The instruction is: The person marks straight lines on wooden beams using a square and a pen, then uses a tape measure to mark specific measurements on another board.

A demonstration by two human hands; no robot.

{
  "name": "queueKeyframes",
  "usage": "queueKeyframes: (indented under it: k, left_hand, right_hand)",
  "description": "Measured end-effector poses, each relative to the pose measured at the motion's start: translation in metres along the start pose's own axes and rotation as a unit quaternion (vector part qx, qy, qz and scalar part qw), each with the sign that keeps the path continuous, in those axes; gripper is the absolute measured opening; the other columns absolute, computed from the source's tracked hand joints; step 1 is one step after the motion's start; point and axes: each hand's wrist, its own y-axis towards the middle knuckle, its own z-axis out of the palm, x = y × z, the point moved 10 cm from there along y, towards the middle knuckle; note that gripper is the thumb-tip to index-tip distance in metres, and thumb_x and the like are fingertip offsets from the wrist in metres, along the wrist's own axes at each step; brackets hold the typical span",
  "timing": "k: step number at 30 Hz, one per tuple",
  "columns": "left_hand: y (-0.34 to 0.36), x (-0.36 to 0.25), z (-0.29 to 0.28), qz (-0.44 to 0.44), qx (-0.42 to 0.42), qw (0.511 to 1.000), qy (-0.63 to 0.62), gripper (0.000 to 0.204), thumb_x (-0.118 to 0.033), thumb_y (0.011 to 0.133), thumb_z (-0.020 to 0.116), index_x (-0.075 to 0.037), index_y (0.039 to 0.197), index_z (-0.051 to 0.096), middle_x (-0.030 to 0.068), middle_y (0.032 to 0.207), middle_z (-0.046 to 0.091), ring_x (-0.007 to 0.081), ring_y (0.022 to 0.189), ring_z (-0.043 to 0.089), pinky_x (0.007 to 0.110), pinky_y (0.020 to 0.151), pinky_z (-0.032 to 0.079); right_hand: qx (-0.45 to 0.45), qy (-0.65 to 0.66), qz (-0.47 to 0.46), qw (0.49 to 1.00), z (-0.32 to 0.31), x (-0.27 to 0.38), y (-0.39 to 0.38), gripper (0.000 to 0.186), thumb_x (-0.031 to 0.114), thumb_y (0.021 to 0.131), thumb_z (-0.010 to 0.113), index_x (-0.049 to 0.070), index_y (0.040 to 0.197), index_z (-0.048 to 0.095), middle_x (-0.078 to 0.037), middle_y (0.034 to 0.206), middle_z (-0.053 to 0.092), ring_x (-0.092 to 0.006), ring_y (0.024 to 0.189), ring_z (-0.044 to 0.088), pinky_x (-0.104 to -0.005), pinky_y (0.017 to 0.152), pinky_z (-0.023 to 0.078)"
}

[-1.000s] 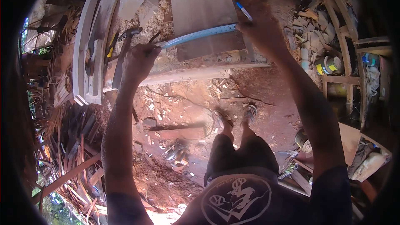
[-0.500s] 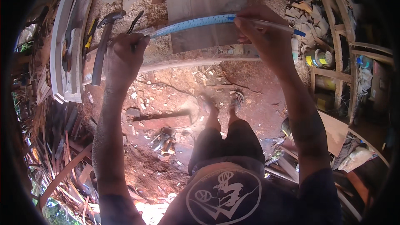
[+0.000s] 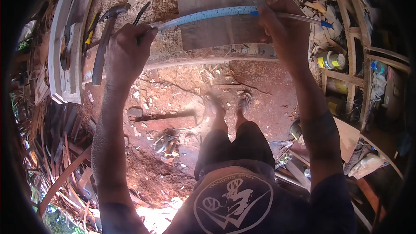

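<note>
A light-blue measuring tape (image 3: 203, 16) stretches in a gentle bow between my two hands, across a flat wooden board (image 3: 216, 34). My left hand (image 3: 126, 48) is closed, pinching the tape's left end. At the tape's other end, my right hand (image 3: 288, 34) is closed around a clear pen (image 3: 299, 17) with blue ends, its fingers also at the tape. How far the tape runs behind those fingers is hidden. Beside my left hand lie a hammer (image 3: 112, 15) and a dark slim tool (image 3: 141, 13) on the workbench (image 3: 195, 59).
Long timber pieces (image 3: 65, 60) stand at the left, next to a yellow-and-black tool (image 3: 91, 28). Wood offcuts (image 3: 320, 21) and a yellow-labelled can (image 3: 331, 60) sit by a wooden shelf frame (image 3: 353, 78) at right. Shavings and scraps litter the floor (image 3: 173, 99) around my feet.
My right hand has moved slightly right and up with the pen and tape. My left hand appears a little higher. The whole view has shifted, and the board appears higher and further right.
</note>
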Motion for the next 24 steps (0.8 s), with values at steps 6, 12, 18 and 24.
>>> queueKeyframes:
  k: [6, 12, 18, 24]
  left_hand:
    - [0.005, 0.005, 0.005, 0.02, 0.0, 1.0, -0.01, 0.021, -0.027, 0.092, 0.078, -0.008, 0.1, 0.08, 0.0149, 0.088, 0.072, 0.0321, 0.079, 0.073, 0.043, 0.071, 0.055]
    - [0.009, 0.008, 0.006, 0.033, 0.001, 0.999, -0.014, 0.022, -0.028, 0.092, 0.077, -0.007, 0.101, 0.08, 0.0148, 0.085, 0.07, 0.0329, 0.077, 0.071, 0.044, 0.069, 0.053]
    - [0.008, 0.0, 0.006, -0.029, 0.057, 0.998, 0.015, 0.029, -0.027, 0.096, 0.075, -0.001, 0.108, 0.078, 0.0164, 0.094, 0.073, 0.0269, 0.083, 0.071, 0.038, 0.077, 0.053]
    - [0.008, -0.003, 0.004, -0.014, 0.048, 0.999, 0.007, 0.026, -0.023, 0.096, 0.076, 0.0, 0.108, 0.078, 0.0159, 0.094, 0.074, 0.0264, 0.082, 0.071, 0.038, 0.076, 0.054]
  right_hand:
    - [-0.013, -0.08, 0.01, 0.997, -0.001, -0.005, 0.003, 0.019, 0.02, 0.098, 0.074, 0.006, 0.088, 0.064, 0.001, 0.072, 0.064, -0.0033, 0.061, 0.059, -0.0221, 0.052, 0.054]
    - [-0.01, -0.175, -0.048, 0.983, 0.006, 0.004, 0.006, 0.021, 0.018, 0.096, 0.075, 0.004, 0.084, 0.065, -0.001, 0.069, 0.067, -0.0036, 0.059, 0.059, -0.0218, 0.05, 0.048]
    - [-0.022, -0.148, -0.07, 0.986, 0.001, 0.005, 0.004, 0.02, 0.014, 0.096, 0.075, 0.004, 0.082, 0.064, -0.001, 0.068, 0.066, -0.0039, 0.055, 0.057, -0.0217, 0.049, 0.044]
    - [-0.016, -0.067, -0.068, 0.995, 0.002, 0.003, 0.005, 0.019, 0.01, 0.097, 0.073, 0.004, 0.081, 0.064, 0.0, 0.066, 0.063, -0.0029, 0.055, 0.055, -0.0209, 0.049, 0.041]
